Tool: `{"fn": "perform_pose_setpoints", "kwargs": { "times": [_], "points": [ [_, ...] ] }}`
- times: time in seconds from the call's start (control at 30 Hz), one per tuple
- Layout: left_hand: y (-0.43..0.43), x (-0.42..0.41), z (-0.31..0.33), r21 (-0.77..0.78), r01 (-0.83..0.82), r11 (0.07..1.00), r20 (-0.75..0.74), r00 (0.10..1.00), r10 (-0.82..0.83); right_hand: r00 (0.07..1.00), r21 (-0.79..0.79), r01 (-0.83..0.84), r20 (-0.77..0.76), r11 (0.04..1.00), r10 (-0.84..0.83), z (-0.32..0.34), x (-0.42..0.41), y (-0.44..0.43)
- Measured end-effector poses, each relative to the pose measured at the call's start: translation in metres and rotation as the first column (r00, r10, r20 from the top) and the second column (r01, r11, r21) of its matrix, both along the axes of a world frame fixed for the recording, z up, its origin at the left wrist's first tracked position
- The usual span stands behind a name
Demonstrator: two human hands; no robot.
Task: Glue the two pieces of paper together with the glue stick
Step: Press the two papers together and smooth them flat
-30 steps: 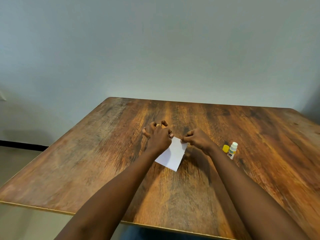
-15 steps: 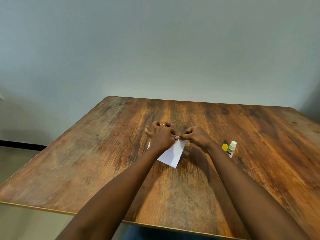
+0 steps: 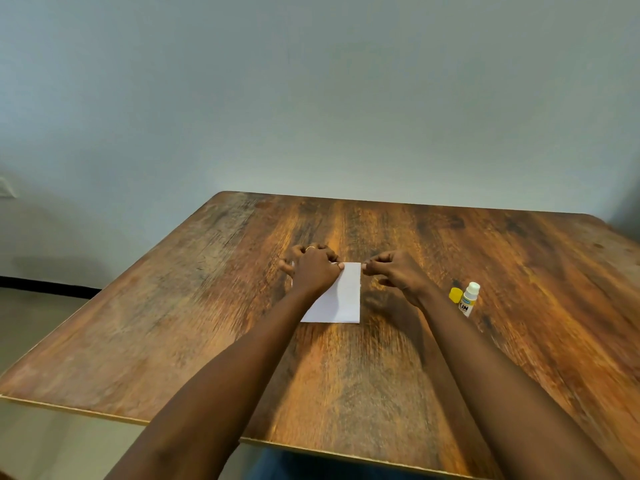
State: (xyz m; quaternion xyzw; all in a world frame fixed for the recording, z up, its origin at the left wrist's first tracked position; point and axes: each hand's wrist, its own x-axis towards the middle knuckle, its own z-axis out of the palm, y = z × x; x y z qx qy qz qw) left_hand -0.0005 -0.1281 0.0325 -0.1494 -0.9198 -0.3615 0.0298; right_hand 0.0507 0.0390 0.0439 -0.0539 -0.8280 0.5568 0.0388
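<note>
Room: a plain grey-blue wall stood behind a wooden table point(image 3: 194, 327) with dark, streaky grain.
Paper: the white paper point(image 3: 341, 299) lay flat near the middle of the table, its edges roughly square to the person; whether it was one sheet or two stacked I could not tell.
Left hand: the left hand point(image 3: 313, 270) sat over the paper's far left corner, fingers curled down and knuckles up, with the thumb tip on the far edge, holding the sheet down.
Ring: a thin gold ring point(image 3: 310, 248) showed on one of that hand's fingers.
Right hand: the right hand point(image 3: 398, 277) was at the far right corner, thumb and forefinger drawn together in a pinch on the corner, the other fingers loosely bent above the wood.
Glue stick: the glue stick point(image 3: 469, 299) rested on the table well to the right of the paper, just beyond the right wrist, uncapped, its white tip pointing away.
Cap: the yellow cap point(image 3: 455, 294) lay touching the stick's left side.
</note>
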Motion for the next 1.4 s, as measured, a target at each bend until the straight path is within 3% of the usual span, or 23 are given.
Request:
{"fn": "perform_pose_setpoints", "kwargs": {
  "times": [0.2,0.43,0.93,1.07,1.4],
  "points": [
    [0.009,0.008,0.002,0.03,-0.045,0.999,0.006,0.999,0.045,1.0,0.033,0.026,0.0,0.999,-0.026,-0.004,-0.005,-0.01],
    [0.013,0.009,0.006,0.105,0.09,0.99,-0.008,0.996,-0.089,1.0,0.083,0.009,-0.023,0.996,-0.007,0.004,-0.007,-0.01],
    [0.016,0.011,0.011,0.214,-0.085,0.973,-0.004,0.996,0.087,1.0,0.049,-0.007,-0.002,0.999,0.007,-0.004,-0.006,-0.016],
    [0.01,0.008,0.013,0.308,-0.108,0.945,0.068,0.993,0.092,1.0,0.088,-0.023,0.014,0.996,0.022,-0.003,-0.005,-0.017],
    [0.01,0.01,0.014,0.242,-0.002,0.97,0.099,0.995,-0.022,1.0,0.168,-0.006,-0.023,0.986,0.01,0.004,-0.006,-0.02]
  ]
}}
